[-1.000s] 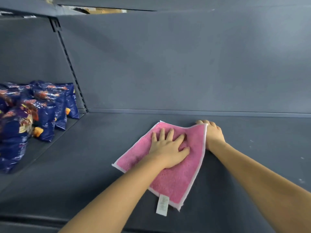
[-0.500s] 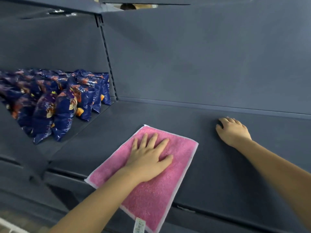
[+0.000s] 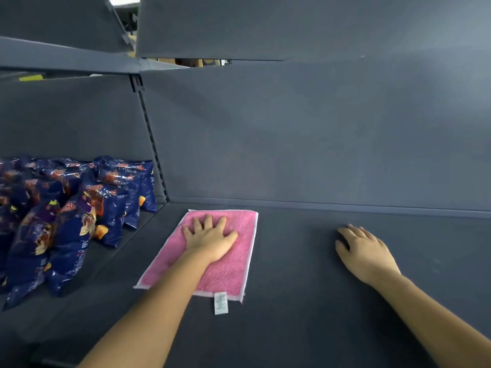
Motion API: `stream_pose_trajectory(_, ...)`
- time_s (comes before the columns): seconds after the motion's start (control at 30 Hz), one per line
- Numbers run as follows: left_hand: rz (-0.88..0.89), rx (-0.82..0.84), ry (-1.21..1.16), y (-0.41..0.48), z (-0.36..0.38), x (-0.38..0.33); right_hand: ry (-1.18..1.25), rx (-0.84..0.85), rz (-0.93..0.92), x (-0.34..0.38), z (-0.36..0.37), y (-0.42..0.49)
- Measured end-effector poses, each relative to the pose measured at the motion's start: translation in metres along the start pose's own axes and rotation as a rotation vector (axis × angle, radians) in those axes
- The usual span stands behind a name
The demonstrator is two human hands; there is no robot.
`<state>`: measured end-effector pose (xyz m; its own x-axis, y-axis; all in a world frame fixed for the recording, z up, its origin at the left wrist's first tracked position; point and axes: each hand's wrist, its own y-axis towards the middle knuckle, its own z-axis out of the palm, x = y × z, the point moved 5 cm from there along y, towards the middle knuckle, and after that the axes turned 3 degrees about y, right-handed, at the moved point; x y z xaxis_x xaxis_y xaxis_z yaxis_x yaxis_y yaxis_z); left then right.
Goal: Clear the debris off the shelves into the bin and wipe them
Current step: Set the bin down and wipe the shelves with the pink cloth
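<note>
The wiping step looks under way: the left hand (image 3: 210, 240) presses flat, fingers spread, on the pink cloth (image 3: 233, 272) at the shelf's (image 3: 305, 301) far left, while the right hand (image 3: 364, 251) rests relaxed and empty, so the next move is probably a firm sweep rightward.

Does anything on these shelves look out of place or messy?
Nothing looks spilled or damaged. Only the blue snack bags at the left look untidy: they slump against each other at a tilt. The pink cloth lies flat under the left hand; the right hand rests on the shelf.
</note>
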<state>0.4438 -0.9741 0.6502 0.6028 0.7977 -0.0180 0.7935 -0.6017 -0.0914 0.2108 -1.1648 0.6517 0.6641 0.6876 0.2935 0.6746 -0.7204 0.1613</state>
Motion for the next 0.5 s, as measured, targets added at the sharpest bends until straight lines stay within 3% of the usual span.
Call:
stream_pose_trajectory(0.2, 0.102, -0.01, 0.01, 0.042, 0.0, -0.075, -0.039, -0.02, 0.038, -0.002, 0.001, 0.006)
stream_pose_trajectory(0.5, 0.299, 0.005, -0.002, 0.004, 0.004, -0.086, -0.085, 0.014, 0.132, 0.011, -0.001, 0.007)
